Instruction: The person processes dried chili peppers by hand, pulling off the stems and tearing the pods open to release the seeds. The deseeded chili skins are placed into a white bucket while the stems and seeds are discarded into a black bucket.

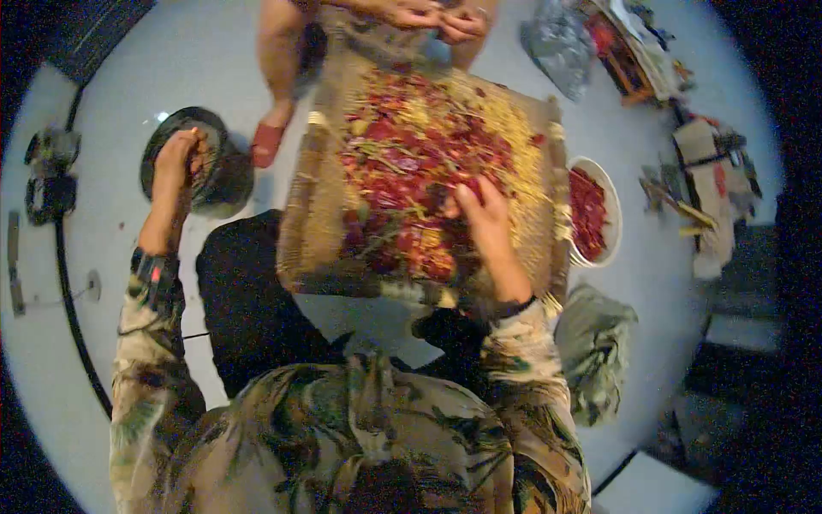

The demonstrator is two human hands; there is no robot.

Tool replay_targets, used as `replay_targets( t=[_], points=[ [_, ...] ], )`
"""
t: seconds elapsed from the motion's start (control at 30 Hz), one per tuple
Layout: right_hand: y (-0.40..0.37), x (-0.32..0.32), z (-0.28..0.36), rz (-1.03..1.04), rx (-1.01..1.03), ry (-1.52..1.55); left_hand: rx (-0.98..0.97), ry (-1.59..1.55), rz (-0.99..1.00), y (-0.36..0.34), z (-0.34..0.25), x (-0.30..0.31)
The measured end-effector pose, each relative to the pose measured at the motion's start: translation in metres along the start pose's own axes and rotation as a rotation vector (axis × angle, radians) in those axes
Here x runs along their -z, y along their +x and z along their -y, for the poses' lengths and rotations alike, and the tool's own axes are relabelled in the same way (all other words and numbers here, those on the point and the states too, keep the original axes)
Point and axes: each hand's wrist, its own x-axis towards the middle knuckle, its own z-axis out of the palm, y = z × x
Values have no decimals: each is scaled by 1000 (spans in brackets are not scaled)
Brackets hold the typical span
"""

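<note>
A woven tray [318, 218] with a raised frame stands before me, strewn with red dried chilli pieces [390, 193], stalks and yellow seeds [522, 163]. Over its right part is my right hand [486, 214], thumb and fingers closed around what looks like a red chilli piece [469, 185]; blur softens its outline. My left hand [177, 156] is off to the left, above a dark round bucket [229, 180]. Its fingers are curled, and I cannot make out whether anything is in them.
Another person's hands [441, 19] meet beyond the tray's far edge. That person's foot wears a red slipper [267, 146]. Right of the tray stands a white bowl [613, 223] of red chilli pieces, with a crumpled greenish bag [595, 351] nearer me. A clear plastic bag [556, 47] lies far right.
</note>
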Motion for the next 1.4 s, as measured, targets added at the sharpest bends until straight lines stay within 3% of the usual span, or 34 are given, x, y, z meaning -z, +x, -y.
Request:
replay_targets(
  t=[0.1,0.17,0.27,0.37,0.47,0.5,0.6,0.67,0.8,0.97,1.03,1.07,1.17,1.2,1.3,1.37,1.4],
  points=[
    [0,-4,2,-58,-11,-78,-176,286,-101,55,64,80],
    [0,-2,2,0,18,-48,-310,288,-77,69,97,116],
    [-1,-5,-4,-28,-17,-45,205,-106,-90,94,135,152],
    [-1,-7,3,-28,-38,3,246,-176,-113,62,96,130],
    [-3,-3,10,-48,-81,-39,109,488,-97,89,129,166],
    [1,3,0,-27,-74,-2,-4,444,-165,61,97,133],
    [2,5,3,-51,-67,75,74,-197,-53,80,117,132],
    [1,5,15,-47,-161,128,-75,-31,-120,72,102,110],
    [1,12,9,-28,-28,174,-61,-45,-4,61,63,65],
    [1,16,11,-13,62,248,-151,-83,78,-4,-18,-49],
    [1,18,12,-5,75,245,-167,-112,225,-31,-37,-86],
    [1,19,12,0,81,244,-86,-121,315,-49,-54,-101],
    [7,27,1,10,36,214,-80,-203,455,-69,-47,-144],
    [5,31,13,17,-109,270,-52,-252,496,-78,-49,-159],
    [13,60,5,-142,-219,410,-70,-242,594,-87,-38,-195],
    [14,87,14,-364,-164,520,-61,-244,709,-80,-13,-212],
    [22,121,-16,-368,-47,613,-81,-217,726,-79,-2,-216]
  ],
)
